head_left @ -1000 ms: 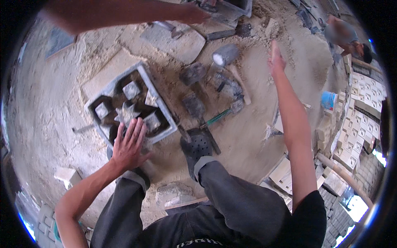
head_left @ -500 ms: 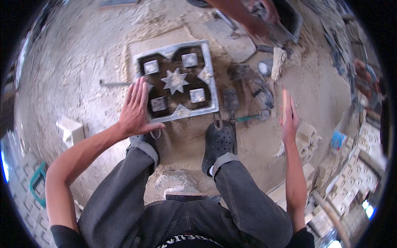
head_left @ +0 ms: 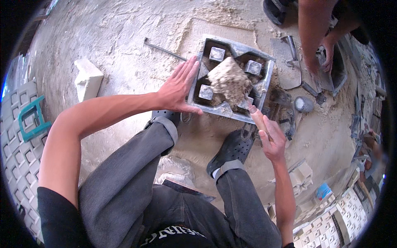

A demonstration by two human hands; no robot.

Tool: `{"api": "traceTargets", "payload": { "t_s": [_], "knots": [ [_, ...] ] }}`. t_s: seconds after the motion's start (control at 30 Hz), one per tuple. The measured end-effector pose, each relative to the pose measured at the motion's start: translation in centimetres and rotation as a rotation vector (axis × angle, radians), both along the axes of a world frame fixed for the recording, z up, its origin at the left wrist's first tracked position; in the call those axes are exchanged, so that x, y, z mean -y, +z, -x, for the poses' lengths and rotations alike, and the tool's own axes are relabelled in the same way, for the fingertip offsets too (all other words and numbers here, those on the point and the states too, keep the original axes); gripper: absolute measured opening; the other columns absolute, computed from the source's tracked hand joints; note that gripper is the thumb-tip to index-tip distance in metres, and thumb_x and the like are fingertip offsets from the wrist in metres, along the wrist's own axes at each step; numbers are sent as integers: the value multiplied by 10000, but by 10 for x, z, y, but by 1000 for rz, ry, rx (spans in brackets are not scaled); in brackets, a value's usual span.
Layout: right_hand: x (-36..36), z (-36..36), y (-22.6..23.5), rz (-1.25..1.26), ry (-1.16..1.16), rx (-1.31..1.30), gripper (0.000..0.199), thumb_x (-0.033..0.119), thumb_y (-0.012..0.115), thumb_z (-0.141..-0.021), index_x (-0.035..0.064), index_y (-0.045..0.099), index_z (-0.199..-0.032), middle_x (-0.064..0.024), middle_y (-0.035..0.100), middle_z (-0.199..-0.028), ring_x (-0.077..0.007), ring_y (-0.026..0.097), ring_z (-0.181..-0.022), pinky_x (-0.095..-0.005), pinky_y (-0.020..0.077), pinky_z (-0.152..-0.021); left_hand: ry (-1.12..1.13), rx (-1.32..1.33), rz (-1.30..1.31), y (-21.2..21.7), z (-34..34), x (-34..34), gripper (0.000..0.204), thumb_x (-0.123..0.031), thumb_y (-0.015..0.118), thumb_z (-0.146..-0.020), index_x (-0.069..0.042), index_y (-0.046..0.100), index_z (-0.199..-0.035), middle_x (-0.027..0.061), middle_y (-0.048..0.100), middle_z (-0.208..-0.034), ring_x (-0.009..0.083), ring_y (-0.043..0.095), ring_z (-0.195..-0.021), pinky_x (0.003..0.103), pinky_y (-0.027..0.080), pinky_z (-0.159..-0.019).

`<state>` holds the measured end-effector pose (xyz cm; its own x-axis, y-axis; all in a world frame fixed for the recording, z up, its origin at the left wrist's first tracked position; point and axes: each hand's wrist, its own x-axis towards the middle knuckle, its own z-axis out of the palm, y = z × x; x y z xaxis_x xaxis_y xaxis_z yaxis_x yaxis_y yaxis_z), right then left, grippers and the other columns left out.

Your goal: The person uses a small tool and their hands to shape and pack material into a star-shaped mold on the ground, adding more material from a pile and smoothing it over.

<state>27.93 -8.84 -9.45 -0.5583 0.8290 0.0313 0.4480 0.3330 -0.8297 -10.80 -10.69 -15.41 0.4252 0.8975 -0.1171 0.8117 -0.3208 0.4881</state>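
A square metal mould (head_left: 268, 76) lies on the ground in front of my feet, with small square blocks standing inside its cut-out frame. My left hand (head_left: 178, 89) lies stretched out, fingers straight, against the mould's left rim. In my right hand (head_left: 273, 138) is the wooden handle of a trowel (head_left: 258, 118). Its blade is hidden under a heap of damp, pale mortar-like mix (head_left: 228, 78), which is over the middle of the mould and covers the centre piece.
A co-worker's hands (head_left: 324, 62) work at a grey trough (head_left: 341, 74), upper right. A flat trowel (head_left: 289, 76) and a rounded grey tool head (head_left: 304, 104) lie nearby. Left are a metal rod (head_left: 163, 49), a white block (head_left: 89, 78) and a teal handle-like frame (head_left: 31, 120).
My right hand has swung left, bringing the loaded trowel from beside the mould to over it. My left hand stays at the mould's rim. The view has turned, so the mould appears rotated and farther right.
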Motion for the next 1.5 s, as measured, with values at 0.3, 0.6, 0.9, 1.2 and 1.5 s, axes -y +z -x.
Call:
{"api": "traceTargets", "payload": {
  "t_s": [0.3, 0.6, 0.9, 1.2, 1.5],
  "knots": [
    [-13, 8, 0, -342, 254, 222, 533, 94, 792, -775, 142, 676, -1293, -117, 653, -1071, -279, 661, -759, -384, 545, -644, -14, 14, -28, 2, -4, -4, 1455, -924, 541, -686, 140, 16, -1527, 366, 19, -1603, 438, 14, -1527, 486, 41, -1252],
    [-8, 9, 3, -529, 259, 319, 551, 120, 812, -766, 172, 676, -1297, -123, 659, -1076, -265, 641, -759, -359, 529, -632, -8, -178, -21, 9, -13, -1, 1379, -918, 481, -732, 112, 63, -1547, 330, 30, -1622, 407, -5, -1539, 500, 29, -1246],
    [-4, -1, 4, -548, 176, 291, 544, 111, 817, -755, 153, 683, -1280, -128, 662, -1089, -259, 634, -747, -358, 524, -624, 71, -207, -69, 15, -36, -5, 1247, -870, 409, -820, 103, 135, -1549, 270, 82, -1644, 356, 25, -1549, 526, 3, -1239],
    [-1, -15, 10, -636, 173, 379, 530, 80, 803, -756, 154, 690, -1268, -114, 664, -1101, -245, 615, -719, -341, 492, -584, 104, -213, -75, 5, -30, -30, 1191, -817, 453, -858, 59, 74, -1571, 254, -5, -1656, 337, -54, -1549, 496, -44, -1243],
    [39, -122, -17, -347, -438, 384, 433, 53, 690, -909, -25, 599, -1325, -223, 657, -1163, -361, 664, -983, -400, 547, -818, -166, -187, -129, 25, -43, -71, 1019, -646, 593, -870, 4, 228, -1565, 216, 164, -1649, 356, 116, -1543, 508, 78, -1246]
  ]
}}
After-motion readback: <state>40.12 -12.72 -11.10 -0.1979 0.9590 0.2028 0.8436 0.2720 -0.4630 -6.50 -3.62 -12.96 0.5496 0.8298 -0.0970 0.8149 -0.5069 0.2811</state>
